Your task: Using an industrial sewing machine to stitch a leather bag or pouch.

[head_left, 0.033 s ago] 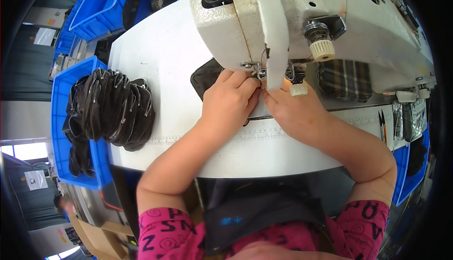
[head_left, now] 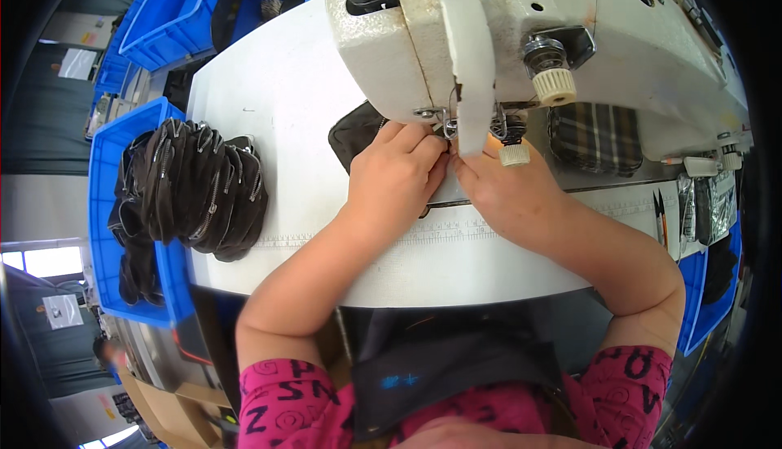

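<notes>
My left hand (head_left: 395, 174) is closed on a dark fabric piece (head_left: 349, 136), with a strip of zipper along its edge. The cloth lies on the white table under the sewing machine (head_left: 383, 62). My right hand (head_left: 507, 192) is closed on the same cloth, its fingertips almost meeting the left ones right below the needle area. The machine's head and white lever hide part of those fingers and the spot where the cloth meets the needle.
At the left, a pile of dark zippered fabric pieces (head_left: 199, 188) spills from a blue bin (head_left: 102, 245) onto the white table (head_left: 269, 74). A plaid fabric piece (head_left: 599, 140) lies under the machine arm. Thin pointed tools (head_left: 661, 219) and clear plastic packets (head_left: 717, 205) sit at the right.
</notes>
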A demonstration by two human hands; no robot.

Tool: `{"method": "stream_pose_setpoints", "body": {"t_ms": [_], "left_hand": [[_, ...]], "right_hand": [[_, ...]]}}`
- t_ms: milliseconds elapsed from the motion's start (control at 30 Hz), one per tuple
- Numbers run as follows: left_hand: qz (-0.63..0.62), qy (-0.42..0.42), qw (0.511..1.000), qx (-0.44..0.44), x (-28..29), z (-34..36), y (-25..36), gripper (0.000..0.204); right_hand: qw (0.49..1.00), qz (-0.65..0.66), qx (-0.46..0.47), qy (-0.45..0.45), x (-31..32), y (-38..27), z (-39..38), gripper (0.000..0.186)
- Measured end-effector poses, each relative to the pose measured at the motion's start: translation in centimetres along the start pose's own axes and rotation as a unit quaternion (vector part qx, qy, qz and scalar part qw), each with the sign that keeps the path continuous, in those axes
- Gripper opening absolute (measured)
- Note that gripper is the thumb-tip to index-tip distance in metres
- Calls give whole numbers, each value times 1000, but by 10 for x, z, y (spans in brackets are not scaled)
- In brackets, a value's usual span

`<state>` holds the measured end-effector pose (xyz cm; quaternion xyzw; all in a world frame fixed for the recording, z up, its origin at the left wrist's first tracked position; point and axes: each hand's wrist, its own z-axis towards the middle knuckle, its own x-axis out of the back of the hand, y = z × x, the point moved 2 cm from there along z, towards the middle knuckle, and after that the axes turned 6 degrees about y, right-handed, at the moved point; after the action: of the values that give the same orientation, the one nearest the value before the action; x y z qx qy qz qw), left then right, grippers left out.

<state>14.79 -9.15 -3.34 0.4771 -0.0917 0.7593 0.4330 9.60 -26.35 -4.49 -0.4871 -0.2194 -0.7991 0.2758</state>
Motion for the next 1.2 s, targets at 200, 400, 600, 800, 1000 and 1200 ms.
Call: {"method": "stream_pose_setpoints", "body": {"t_ms": [200,400,600,800,1000,1200], "left_hand": [[26,8,1000,-12,-1,3,4,13],[51,11,998,-18,-6,6,2,16],[25,12,1000,3,-8,7,0,16],[15,-31,999,-1,2,4,-1,15],[19,-52,997,-51,7,1,1,20],[33,-72,995,-67,12,0,6,27]], "right_hand": [[996,46,-66,33,0,-1,-1,14],[997,41,-68,10,4,-2,0,12],[997,48,-69,-2,6,-2,-1,8],[997,39,-67,-11,6,-1,-1,7],[996,45,-77,-1,8,1,1,7],[994,52,-84,-52,8,6,-1,16]]}}
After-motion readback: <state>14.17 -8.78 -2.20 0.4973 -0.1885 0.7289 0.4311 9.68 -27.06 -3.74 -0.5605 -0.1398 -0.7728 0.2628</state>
